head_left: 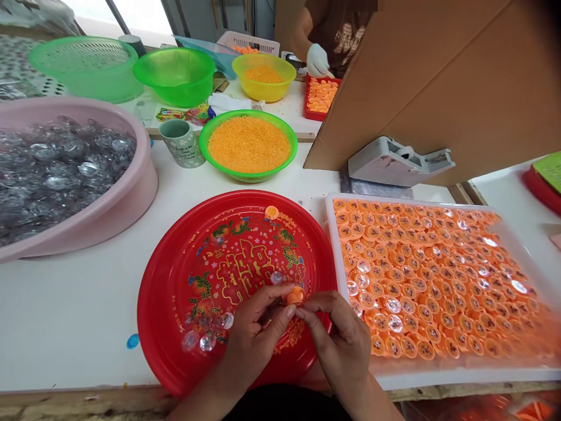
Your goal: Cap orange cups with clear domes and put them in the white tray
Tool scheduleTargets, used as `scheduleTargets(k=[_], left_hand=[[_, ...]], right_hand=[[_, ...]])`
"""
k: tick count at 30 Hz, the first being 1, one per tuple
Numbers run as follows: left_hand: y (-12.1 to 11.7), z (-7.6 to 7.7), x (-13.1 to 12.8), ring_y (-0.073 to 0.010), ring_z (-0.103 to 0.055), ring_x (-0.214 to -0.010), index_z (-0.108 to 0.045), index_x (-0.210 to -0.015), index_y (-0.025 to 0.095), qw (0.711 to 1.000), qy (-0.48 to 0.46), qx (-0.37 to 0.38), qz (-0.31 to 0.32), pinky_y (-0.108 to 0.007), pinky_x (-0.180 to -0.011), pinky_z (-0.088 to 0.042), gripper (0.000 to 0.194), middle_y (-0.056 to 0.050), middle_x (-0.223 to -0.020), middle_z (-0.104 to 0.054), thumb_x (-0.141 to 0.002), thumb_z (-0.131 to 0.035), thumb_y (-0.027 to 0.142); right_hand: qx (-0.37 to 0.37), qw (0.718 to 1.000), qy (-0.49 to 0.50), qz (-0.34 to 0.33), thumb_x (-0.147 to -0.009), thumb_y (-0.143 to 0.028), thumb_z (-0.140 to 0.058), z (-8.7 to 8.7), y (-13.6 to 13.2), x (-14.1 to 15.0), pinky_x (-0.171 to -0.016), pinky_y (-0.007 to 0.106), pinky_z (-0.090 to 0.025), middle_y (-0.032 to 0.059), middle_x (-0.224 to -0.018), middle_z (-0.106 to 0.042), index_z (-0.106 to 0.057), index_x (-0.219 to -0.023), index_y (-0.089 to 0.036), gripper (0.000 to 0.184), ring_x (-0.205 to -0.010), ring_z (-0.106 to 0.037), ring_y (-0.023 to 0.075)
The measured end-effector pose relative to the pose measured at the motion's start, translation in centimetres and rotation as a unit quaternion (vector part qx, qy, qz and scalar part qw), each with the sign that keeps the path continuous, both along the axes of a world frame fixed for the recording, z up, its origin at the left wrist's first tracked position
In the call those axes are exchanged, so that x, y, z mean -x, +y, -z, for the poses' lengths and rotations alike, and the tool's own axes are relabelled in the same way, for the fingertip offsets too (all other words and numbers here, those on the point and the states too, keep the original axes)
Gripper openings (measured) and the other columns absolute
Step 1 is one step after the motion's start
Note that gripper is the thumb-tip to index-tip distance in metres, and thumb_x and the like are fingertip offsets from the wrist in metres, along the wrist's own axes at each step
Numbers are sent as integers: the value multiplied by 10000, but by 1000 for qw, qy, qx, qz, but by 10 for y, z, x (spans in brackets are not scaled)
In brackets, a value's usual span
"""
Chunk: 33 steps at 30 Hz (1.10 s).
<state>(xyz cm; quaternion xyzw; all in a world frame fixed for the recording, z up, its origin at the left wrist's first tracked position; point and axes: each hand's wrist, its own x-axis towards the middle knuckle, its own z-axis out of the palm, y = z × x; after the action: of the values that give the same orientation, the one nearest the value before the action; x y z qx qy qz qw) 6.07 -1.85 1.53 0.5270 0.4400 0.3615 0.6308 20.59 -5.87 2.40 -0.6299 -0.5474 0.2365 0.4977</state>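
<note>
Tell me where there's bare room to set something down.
Widest patch: white tabletop at lower left, between the oval pink plastic tub and round red plastic tray; avoid the small blue disc there. Crowded: right, where round orange pieces pack the white rectangular tray.

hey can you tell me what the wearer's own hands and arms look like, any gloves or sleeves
The left hand and right hand are ungloved. No sleeve, watch or bracelet shows on the left forearm or right forearm. Black clothing shows between them.
</note>
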Motion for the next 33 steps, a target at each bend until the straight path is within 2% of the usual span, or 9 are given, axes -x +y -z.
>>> scheduleTargets(k=[2, 5, 7, 12, 17, 22, 29, 33], left_hand=[[0, -1, 0, -162, -705, -898, -681, -1087, 283, 1000, 9, -11, -1, -246, -789, -578, 206, 11, -952, -735, -889, -630, 253], [1, -3, 0, -162, -699, -925, -697, -1051, 279, 999, 21, -33, -1, -256, -829, -568, 185, 8, -1013, -740, -890, -623, 225], [1, -4, 0, -151, -691, -958, -712, -1008, 286, 999, 18, -46, -3, -242, -859, -557, 180, 20, -1054, -739, -886, -619, 192], [2, -2, 2, -117, -695, -884, -720, -987, 294, 999, 9, -40, -4, -187, -787, -561, 195, 40, -976, -747, -891, -609, 165], [4, 0, 4, -109, -691, -918, -718, -1000, 298, 998, 9, -62, -1, -182, -832, -547, 216, 43, -997, -746, -884, -615, 148], [3, 2, 5, -103, -708, -882, -731, -966, 289, 996, 31, -89, 12, -161, -814, -554, 231, 44, -969, -763, -831, -664, 114], [1, 6, 4, -117, -710, -925, -725, -997, 289, 992, 48, -113, -9, -185, -851, -556, 228, 31, -1006, -763, -860, -637, 129], [1, 7, 4, -115, -710, -913, -733, -994, 299, 996, 42, -72, -23, -185, -846, -559, 212, 34, -1005, -764, -861, -651, 156]], right_hand=[[-11, 1000, -17, 0, -827, -89, -663, -1, 0, 0, -622, 267, -535, 17, -760, -702, -683, -827, -243, 155, -682, -667, 166], [-18, 999, -36, -2, -821, -75, -671, -3, -1, -1, -615, 252, -536, 15, -768, -705, -687, -830, -243, 168, -684, -669, 155], [-11, 1000, -24, -7, -823, -84, -681, -1, -1, -1, -618, 254, -536, 14, -762, -701, -685, -820, -238, 155, -684, -667, 154], [28, 998, 38, -27, -819, -146, -725, 7, -3, -3, -613, 263, -526, 4, -737, -677, -668, -800, -227, 101, -671, -646, 152], [4, 999, -3, -34, -840, -104, -686, 9, -2, -2, -610, 232, -519, -11, -762, -672, -666, -898, -227, 138, -677, -639, 132], [-21, 997, -38, -64, -859, -46, -638, 9, -5, -4, -671, 210, -524, 0, -796, -675, -669, -885, -206, 165, -724, -650, 116], [37, 998, 24, -45, -825, -97, -703, 7, -1, -4, -625, 190, -506, -39, -754, -669, -663, -852, -228, 140, -674, -634, 104], [53, 997, 28, -46, -845, -98, -674, 10, 0, -3, -673, 198, -517, -33, -794, -687, -677, -877, -235, 141, -728, -652, 111]])
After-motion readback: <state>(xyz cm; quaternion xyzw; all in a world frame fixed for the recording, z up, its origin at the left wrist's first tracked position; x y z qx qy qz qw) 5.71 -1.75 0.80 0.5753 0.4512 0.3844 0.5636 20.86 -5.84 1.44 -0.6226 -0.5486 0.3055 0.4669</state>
